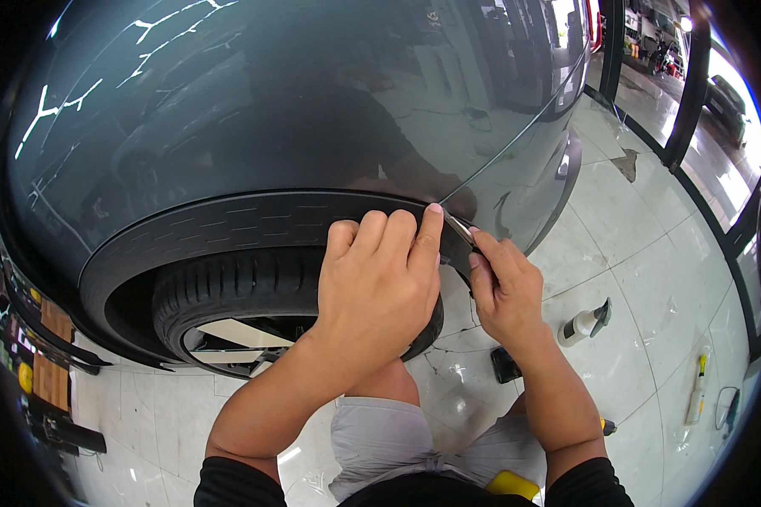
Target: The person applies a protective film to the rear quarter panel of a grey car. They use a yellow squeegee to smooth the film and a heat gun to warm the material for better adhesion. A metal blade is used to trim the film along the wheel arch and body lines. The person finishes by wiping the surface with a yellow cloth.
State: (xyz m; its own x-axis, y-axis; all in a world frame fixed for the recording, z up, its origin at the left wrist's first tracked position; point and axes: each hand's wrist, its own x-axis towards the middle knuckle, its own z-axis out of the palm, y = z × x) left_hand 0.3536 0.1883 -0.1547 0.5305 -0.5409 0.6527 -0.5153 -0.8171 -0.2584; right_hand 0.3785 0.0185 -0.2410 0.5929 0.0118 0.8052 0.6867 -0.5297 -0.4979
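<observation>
A grey car body panel [313, 127] fills the upper view, edged below by black wheel arch trim [220, 221]. My left hand [382, 275] rests against this trim with its fingers bent and close together. Its index fingertip touches the lower end of the panel seam [516, 139]. Whatever the left fingers pinch, if anything, is hidden. Just to the right, my right hand [509, 287] is closed around a slim knife-like tool [458, 225]. The tool's metallic end points up-left and reaches the trim corner beside the left index finger. Below the trim is a tyre [220, 283].
On the tiled floor to the right stands a white spray bottle [579, 325] with a dark trigger. A black object [506, 365] lies by my right forearm. Farther right is a yellow-tipped tube-like thing [698, 389]. Dark-framed glass panels [681, 101] border the right side.
</observation>
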